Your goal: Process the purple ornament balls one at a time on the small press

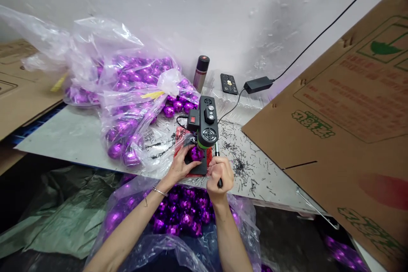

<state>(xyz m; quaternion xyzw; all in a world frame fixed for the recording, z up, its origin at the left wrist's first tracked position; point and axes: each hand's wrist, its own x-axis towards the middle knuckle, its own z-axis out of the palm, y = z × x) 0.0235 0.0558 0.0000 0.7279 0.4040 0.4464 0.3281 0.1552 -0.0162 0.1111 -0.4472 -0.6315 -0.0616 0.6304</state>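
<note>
A small black bench machine (208,121), like a mini drill press with a red switch, stands on the table over a red mat (209,156). Beneath its head sits a shiny purple faceted ball (196,153). My left hand (181,163) curls its thumb and fingers around that ball from the left. On the right of the machine, my right hand (221,176) is wrapped in a fist round the black-tipped lever (219,183). The ball's top is hidden under the head. An open bag of purple balls (186,210) lies below my forearms.
Clear plastic bags of purple balls (134,72) fill the left of the white table (57,131). A spray can (201,72), a phone (228,83) and a power adapter (259,85) with its cable stand behind. Black scraps (239,163) litter the surface. A large cardboard box (334,136) leans at right.
</note>
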